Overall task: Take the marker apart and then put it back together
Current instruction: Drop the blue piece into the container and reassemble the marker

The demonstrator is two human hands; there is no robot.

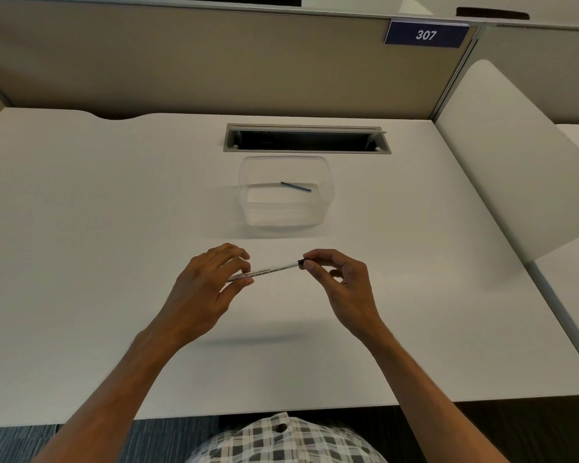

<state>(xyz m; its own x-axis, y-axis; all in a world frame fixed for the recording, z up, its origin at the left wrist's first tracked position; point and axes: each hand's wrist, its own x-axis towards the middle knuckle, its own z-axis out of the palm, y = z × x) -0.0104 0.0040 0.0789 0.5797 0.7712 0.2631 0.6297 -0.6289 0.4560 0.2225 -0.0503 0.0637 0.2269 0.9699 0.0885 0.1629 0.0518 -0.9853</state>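
Note:
A thin white marker barrel (270, 271) with small black print hangs just above the desk, lying nearly level. My left hand (211, 282) pinches its left part between thumb and fingers. My right hand (338, 279) pinches the small dark piece (301, 261) at the barrel's right end with thumb and forefinger. A slim dark blue stick, a marker part (295, 186), lies inside the clear plastic tub (328, 182) farther back on the desk.
The white desk (114, 228) has an open cable slot (306, 138) behind the tub. A beige partition with a blue "307" sign (426, 35) rises at the back. A white side panel (508, 155) stands on the right.

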